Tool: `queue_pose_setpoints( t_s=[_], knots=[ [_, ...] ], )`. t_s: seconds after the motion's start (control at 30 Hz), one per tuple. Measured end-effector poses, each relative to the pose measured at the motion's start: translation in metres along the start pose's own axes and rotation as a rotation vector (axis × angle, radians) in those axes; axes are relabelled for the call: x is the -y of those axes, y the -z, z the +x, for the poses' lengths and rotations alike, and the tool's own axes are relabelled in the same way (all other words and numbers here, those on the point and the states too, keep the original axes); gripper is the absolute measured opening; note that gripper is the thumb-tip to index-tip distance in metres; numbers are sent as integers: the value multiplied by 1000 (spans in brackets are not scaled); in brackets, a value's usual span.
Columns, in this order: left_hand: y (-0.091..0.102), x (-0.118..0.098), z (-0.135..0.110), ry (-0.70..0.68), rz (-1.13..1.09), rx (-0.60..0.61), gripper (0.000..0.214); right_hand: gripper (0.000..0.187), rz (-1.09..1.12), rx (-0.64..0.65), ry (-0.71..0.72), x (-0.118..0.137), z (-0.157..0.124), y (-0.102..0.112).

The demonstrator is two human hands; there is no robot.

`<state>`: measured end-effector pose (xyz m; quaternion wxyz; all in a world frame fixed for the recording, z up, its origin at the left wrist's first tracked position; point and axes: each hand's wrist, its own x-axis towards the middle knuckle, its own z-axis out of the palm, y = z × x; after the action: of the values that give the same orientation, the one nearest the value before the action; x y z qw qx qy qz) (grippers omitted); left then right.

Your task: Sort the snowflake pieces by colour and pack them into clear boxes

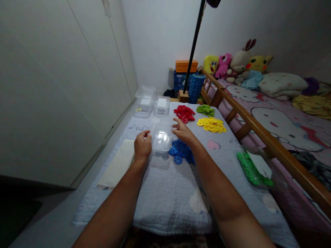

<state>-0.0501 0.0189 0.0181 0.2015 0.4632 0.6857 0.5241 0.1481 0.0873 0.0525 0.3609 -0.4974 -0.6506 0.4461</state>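
Note:
A clear plastic box (162,139) is held up between my two hands, above the cloth-covered table. My left hand (143,145) pinches its left edge with thumb and curled fingers. At the box's right edge, my right hand (182,131) grips with the thumb side, its index finger reaching forward. Just right of the box, partly behind my right wrist, lies a pile of blue flower-shaped plastic discs (179,151). Glare on the clear plastic hides whether a lid is on it.
Red pieces (184,113), light green pieces (206,110) and yellow discs (212,124) lie in piles. Clear boxes (145,98) stand at the back left. A packet of green pieces (254,168) lies right, by the wooden bed rail (240,117). Cream paper (117,163) lies left.

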Motion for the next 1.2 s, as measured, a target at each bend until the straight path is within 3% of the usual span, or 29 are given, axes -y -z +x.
queue_pose_setpoints(
  t_s=[0.17, 0.43, 0.63, 0.73, 0.83, 0.93, 1.0, 1.1, 1.2],
  knots=[
    [0, -2, 0, -11, 11, -49, 35, 62, -9, -20, 49, -11, -2, -5],
    [-7, 8, 2, 75, -187, -48, 35, 58, -83, 12, 156, -20, -18, -12],
    [-8, 5, 1, 90, -192, -38, 37, 45, -301, -234, 216, -17, -25, -18],
    [-8, 3, -1, 62, -142, -35, 34, 28, -307, -158, 162, -14, -33, -18],
    [-6, -2, -5, -67, -18, -77, 34, 23, -264, -93, 127, -11, -39, -18],
    [-1, -12, -12, -316, 149, -80, 37, 19, -224, -132, 98, -11, -40, -18],
    [3, -21, -19, -487, 234, 15, 35, 20, -199, -141, 77, -11, -39, -18],
    [5, -32, -31, -690, 328, 301, 40, 23, -184, -143, 68, -12, -36, -18],
    [4, -38, -40, -766, 445, 404, 41, 23, -165, -134, 60, -12, -35, -17]
  ],
)
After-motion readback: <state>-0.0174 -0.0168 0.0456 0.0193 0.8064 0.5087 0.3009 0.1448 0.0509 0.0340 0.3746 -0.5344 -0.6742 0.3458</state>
